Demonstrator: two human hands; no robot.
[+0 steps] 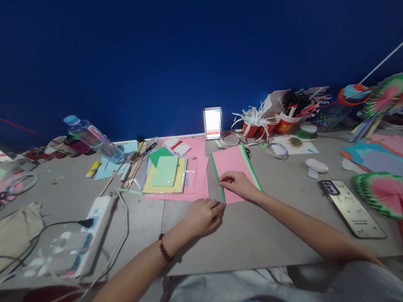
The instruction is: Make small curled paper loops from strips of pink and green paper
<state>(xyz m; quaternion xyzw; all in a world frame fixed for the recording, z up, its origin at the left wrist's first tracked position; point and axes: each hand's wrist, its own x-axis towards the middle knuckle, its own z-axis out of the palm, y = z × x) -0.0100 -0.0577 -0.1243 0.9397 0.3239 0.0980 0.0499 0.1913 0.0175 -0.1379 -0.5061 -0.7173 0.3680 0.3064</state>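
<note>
A pink paper sheet (pixel 237 164) with green strips along its two long sides lies flat on the grey table. My right hand (pixel 239 184) rests over it, thumb and fingers pinched at the left green edge. Beside the sheet's lower left corner is my left hand (pixel 203 215), its fingers curled and their tips at the end of the green strip. What those left fingers hold, if anything, is hidden. Left of the sheet lies a stack of coloured papers, with a light green piece (pixel 166 171) on top of a yellow one (pixel 149 186).
A white power strip (pixel 92 233) with cables lies at the left, near a tilted plastic bottle (pixel 96 139). To the right are a phone (pixel 351 209), a white mouse-shaped item (pixel 316 166) and pleated paper fans (pixel 396 195). Red cups (pixel 285 124) with tools stand along the blue wall.
</note>
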